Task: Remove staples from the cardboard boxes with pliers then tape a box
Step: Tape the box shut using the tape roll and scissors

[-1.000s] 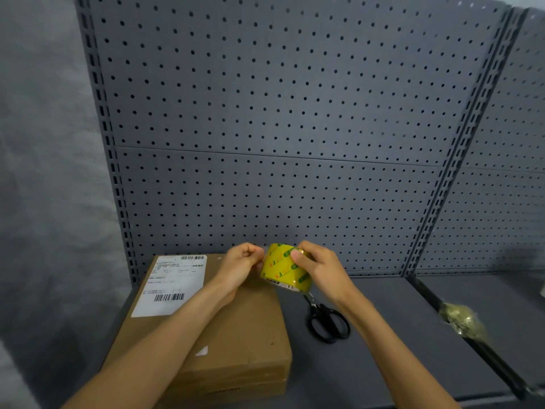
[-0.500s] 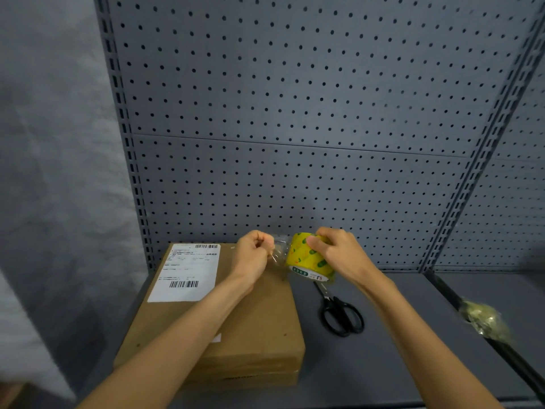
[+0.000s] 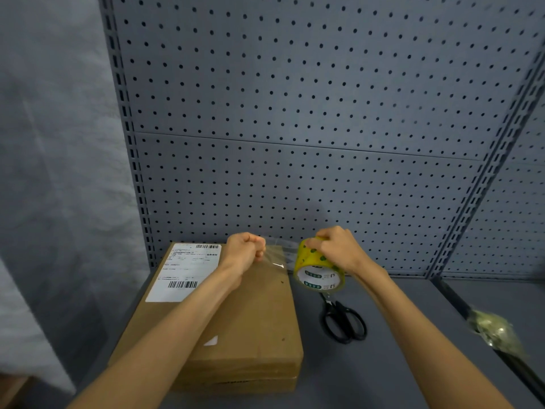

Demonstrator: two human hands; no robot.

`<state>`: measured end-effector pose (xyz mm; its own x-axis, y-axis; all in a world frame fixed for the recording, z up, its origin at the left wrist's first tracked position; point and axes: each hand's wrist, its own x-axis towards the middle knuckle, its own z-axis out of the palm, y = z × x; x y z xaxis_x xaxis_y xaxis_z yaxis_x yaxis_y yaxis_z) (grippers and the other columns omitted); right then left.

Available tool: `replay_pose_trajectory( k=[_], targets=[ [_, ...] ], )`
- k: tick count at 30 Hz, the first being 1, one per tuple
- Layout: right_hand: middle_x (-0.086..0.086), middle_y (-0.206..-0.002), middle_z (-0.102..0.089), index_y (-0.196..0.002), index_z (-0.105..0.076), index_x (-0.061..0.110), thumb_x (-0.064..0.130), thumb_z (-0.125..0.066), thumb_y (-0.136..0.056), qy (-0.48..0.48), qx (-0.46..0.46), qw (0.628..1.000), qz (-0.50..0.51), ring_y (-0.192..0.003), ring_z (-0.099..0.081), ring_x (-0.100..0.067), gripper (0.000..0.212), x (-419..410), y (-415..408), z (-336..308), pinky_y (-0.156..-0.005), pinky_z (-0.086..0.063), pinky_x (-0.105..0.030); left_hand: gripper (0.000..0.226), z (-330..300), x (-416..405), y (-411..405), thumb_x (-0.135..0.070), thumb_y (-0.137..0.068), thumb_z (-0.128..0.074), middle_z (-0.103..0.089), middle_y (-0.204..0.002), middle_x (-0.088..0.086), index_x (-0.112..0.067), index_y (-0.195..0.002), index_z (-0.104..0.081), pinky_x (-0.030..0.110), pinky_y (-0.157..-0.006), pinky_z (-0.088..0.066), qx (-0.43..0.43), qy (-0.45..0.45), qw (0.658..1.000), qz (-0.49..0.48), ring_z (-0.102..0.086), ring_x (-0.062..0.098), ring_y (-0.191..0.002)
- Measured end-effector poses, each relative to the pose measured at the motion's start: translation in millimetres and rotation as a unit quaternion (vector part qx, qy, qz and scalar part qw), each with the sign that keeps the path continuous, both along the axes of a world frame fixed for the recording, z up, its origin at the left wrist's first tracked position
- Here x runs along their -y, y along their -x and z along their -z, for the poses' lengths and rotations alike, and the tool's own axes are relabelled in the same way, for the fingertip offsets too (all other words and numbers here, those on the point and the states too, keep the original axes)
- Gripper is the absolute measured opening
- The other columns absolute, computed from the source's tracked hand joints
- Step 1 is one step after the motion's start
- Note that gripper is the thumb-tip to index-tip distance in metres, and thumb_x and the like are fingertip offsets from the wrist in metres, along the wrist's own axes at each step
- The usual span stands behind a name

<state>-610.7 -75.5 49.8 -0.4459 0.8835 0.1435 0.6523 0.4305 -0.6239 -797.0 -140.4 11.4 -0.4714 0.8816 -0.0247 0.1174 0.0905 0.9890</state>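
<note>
A brown cardboard box (image 3: 253, 314) with a white shipping label (image 3: 184, 271) lies flat on the grey shelf. My right hand (image 3: 336, 249) grips a yellow tape roll (image 3: 317, 271) just past the box's far right corner. My left hand (image 3: 246, 250) pinches the free end of the clear tape (image 3: 275, 255), which stretches between my two hands above the box's far edge. No pliers are in view.
Black scissors (image 3: 343, 320) lie on the grey shelf (image 3: 398, 335) to the right of the box. A crumpled wad of clear tape (image 3: 495, 332) sits on the shelf divider at the right. A grey pegboard wall (image 3: 295, 128) stands behind.
My hands have drawn apart, pulling a short length of clear tape off the roll. The roll has moved right, past the box's corner.
</note>
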Motion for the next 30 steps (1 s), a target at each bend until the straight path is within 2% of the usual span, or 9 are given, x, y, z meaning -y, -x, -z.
replay_pose_trajectory(
  k=[2, 6, 12, 15, 17, 20, 22, 26, 30],
  targets=[
    [0.004, -0.047, -0.028, -0.053, -0.031, 0.016, 0.024, -0.062, -0.086, 0.009, -0.006, 1.000, -0.002, -0.046, -0.023, -0.014, 0.046, -5, 2, 6, -0.047, -0.023, -0.027, 0.015, 0, -3, 2, -0.006, -0.091, -0.055, -0.063, -0.073, 0.003, -0.009, -0.080, -0.064, 0.026, -0.075, -0.052, -0.029, 0.024, 0.999, 0.010, -0.057, 0.012, -0.067],
    [0.002, -0.049, -0.026, -0.053, -0.028, 0.017, 0.029, -0.062, -0.087, 0.020, -0.003, 1.000, 0.002, -0.047, -0.022, -0.015, 0.049, -20, 7, 13, -0.051, -0.023, -0.028, 0.018, -4, -13, 7, -0.008, -0.090, -0.056, -0.064, -0.070, 0.001, -0.014, -0.075, -0.063, 0.028, -0.074, -0.053, -0.128, 0.068, 0.989, 0.011, -0.058, 0.012, -0.067],
    [0.001, -0.049, -0.024, -0.051, -0.027, 0.019, 0.030, -0.063, -0.085, 0.040, 0.003, 0.999, -0.011, -0.046, -0.021, -0.014, 0.051, -38, 17, 18, -0.052, -0.024, -0.028, 0.016, -10, -26, 18, -0.006, -0.089, -0.056, -0.058, -0.065, -0.001, -0.013, -0.077, -0.064, 0.019, -0.058, -0.045, -0.153, 0.117, 0.980, 0.044, -0.050, 0.009, -0.058],
    [0.000, -0.049, -0.023, -0.051, -0.027, 0.018, 0.029, -0.063, -0.084, 0.040, 0.006, 0.999, -0.024, -0.047, -0.020, -0.014, 0.051, -45, 19, 14, -0.050, -0.024, -0.027, 0.016, -8, -30, 20, -0.007, -0.088, -0.058, -0.058, -0.064, 0.000, -0.013, -0.075, -0.064, 0.021, -0.060, -0.047, -0.161, 0.121, 0.978, 0.044, -0.051, 0.010, -0.058],
    [-0.003, -0.052, -0.027, -0.054, -0.033, 0.014, 0.029, -0.063, -0.084, 0.039, 0.014, 0.999, -0.033, -0.049, -0.022, -0.016, 0.045, -49, 19, 13, -0.050, -0.025, -0.027, 0.014, -6, -30, 18, -0.009, -0.088, -0.059, -0.060, -0.066, 0.000, -0.014, -0.075, -0.064, 0.024, -0.065, -0.050, -0.181, 0.108, 0.977, 0.034, -0.053, 0.010, -0.060],
    [-0.007, -0.055, -0.034, -0.059, -0.045, 0.010, 0.028, -0.064, -0.083, 0.043, 0.020, 0.998, -0.040, -0.052, -0.028, -0.017, 0.036, -53, 18, 14, -0.052, -0.028, -0.027, 0.009, -1, -28, 14, -0.014, -0.089, -0.060, -0.062, -0.077, -0.003, -0.016, -0.082, -0.065, 0.029, -0.075, -0.052, -0.231, 0.097, 0.968, 0.022, -0.059, 0.010, -0.072],
    [-0.005, -0.054, -0.036, -0.058, -0.046, 0.010, 0.029, -0.064, -0.083, 0.044, 0.025, 0.998, -0.041, -0.050, -0.029, -0.016, 0.036, -56, 18, 17, -0.053, -0.029, -0.027, 0.009, 1, -28, 12, -0.017, -0.090, -0.060, -0.063, -0.086, -0.003, -0.019, -0.082, -0.064, 0.029, -0.078, -0.052, -0.271, 0.097, 0.958, 0.009, -0.062, 0.012, -0.081],
    [-0.001, -0.050, -0.035, -0.053, -0.043, 0.013, 0.028, -0.065, -0.081, 0.039, 0.037, 0.998, -0.038, -0.048, -0.030, -0.014, 0.039, -62, 19, 21, -0.051, -0.029, -0.026, 0.011, 3, -27, 6, -0.012, -0.091, -0.057, -0.065, -0.088, -0.001, -0.012, -0.085, -0.066, 0.022, -0.070, -0.044, -0.314, 0.078, 0.946, -0.003, -0.058, 0.010, -0.078],
    [0.000, -0.049, -0.035, -0.051, -0.042, 0.014, 0.028, -0.065, -0.080, 0.035, 0.032, 0.998, -0.042, -0.049, -0.030, -0.014, 0.039, -67, 19, 24, -0.051, -0.029, -0.027, 0.015, 3, -27, 2, -0.009, -0.091, -0.054, -0.065, -0.084, -0.002, -0.010, -0.086, -0.068, 0.025, -0.070, -0.046, -0.337, 0.078, 0.938, -0.016, -0.061, 0.013, -0.081]
  ],
)
